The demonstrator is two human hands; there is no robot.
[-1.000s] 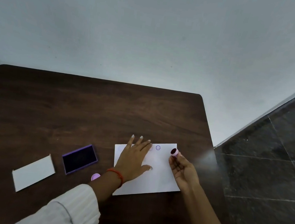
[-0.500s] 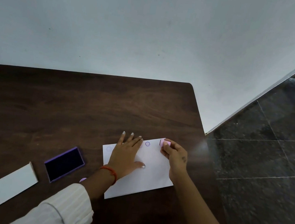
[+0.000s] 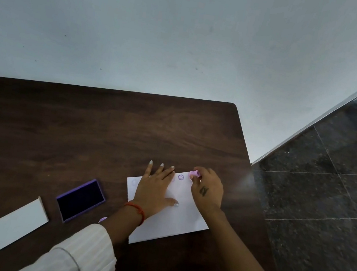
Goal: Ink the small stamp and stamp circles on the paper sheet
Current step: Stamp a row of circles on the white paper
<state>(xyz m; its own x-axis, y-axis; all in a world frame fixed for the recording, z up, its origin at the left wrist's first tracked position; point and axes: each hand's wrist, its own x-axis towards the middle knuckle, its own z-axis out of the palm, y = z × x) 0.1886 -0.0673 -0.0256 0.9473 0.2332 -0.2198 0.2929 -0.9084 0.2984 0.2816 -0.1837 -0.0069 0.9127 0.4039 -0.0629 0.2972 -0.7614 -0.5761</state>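
Note:
A white paper sheet (image 3: 180,221) lies on the dark wooden table (image 3: 81,133), near its right edge. My left hand (image 3: 156,188) rests flat on the sheet with its fingers spread. My right hand (image 3: 208,189) pinches a small pink stamp (image 3: 195,173) and holds it face down on the sheet's far right corner. A purple stamped circle (image 3: 180,177) shows on the paper just left of the stamp. An open purple ink pad (image 3: 80,199) sits left of the sheet.
A white rectangular lid or card (image 3: 17,224) lies at the front left of the table. A small pink object (image 3: 103,219) peeks out beside my left forearm. The table's right edge borders a dark tiled floor (image 3: 324,201). A pale wall stands behind.
My right hand turned the stamp from face up to face down and brought it onto the sheet's far right corner. The left hand stayed flat on the paper.

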